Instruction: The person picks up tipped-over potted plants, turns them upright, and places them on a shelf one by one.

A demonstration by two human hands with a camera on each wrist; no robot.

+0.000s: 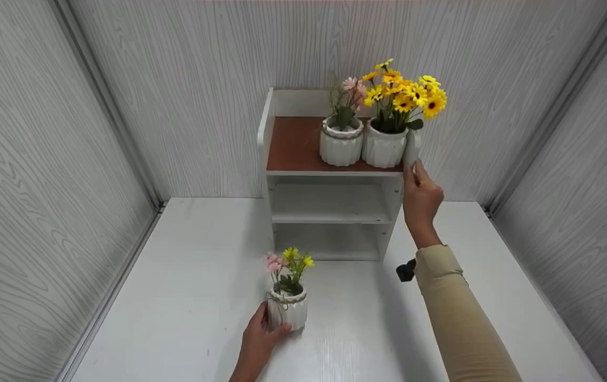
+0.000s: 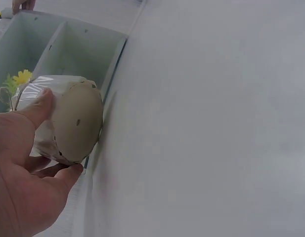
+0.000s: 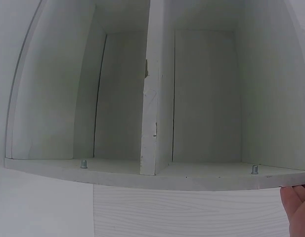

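Note:
My left hand [image 1: 257, 339] grips a small white ribbed flowerpot [image 1: 288, 313] with pink and yellow flowers and a twine bow. In the left wrist view the underside of this pot [image 2: 78, 121] shows, so it is held off the table. Farther up, my right hand [image 1: 423, 199] pinches the front edge of the right side panel of a white shelf unit [image 1: 330, 218], just below its brown top. Only some fingertips of the right hand [image 3: 296, 205] appear in the right wrist view, at the panel's edge.
On the brown top [image 1: 295, 143] stand a pot with pink flowers [image 1: 341, 146] and, to its right, a pot with yellow flowers [image 1: 384, 148]. The unit stands on a white table [image 1: 197, 297], with grey wood-grain walls [image 1: 187, 95] behind and at both sides.

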